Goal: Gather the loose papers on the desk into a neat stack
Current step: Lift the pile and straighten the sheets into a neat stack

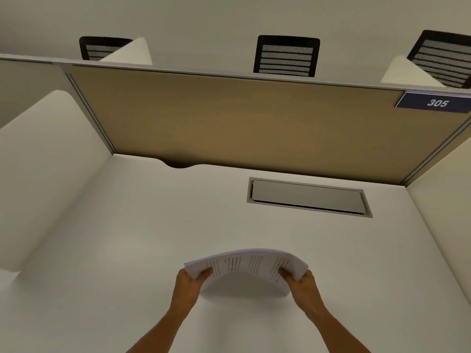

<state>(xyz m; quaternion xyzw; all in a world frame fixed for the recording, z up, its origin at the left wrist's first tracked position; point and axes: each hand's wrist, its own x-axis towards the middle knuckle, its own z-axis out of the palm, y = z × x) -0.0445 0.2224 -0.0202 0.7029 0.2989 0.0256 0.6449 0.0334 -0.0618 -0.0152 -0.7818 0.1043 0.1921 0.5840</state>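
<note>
A stack of white printed papers (246, 266) is held above the white desk (153, 238), near its front middle. The stack bows upward in an arch, and lines of text show on the top sheet. My left hand (190, 284) grips the stack's left edge, thumb on top. Gripping the right edge the same way is my right hand (302, 285). The sheets' edges look roughly lined up. No other loose paper shows on the desk.
A grey cable hatch (308, 197) is set into the desk at the back right. A tan partition (242, 118) with a "305" label (435, 103) closes the back. White side dividers (46, 161) flank the desk. Black mesh chairs (286, 56) stand beyond.
</note>
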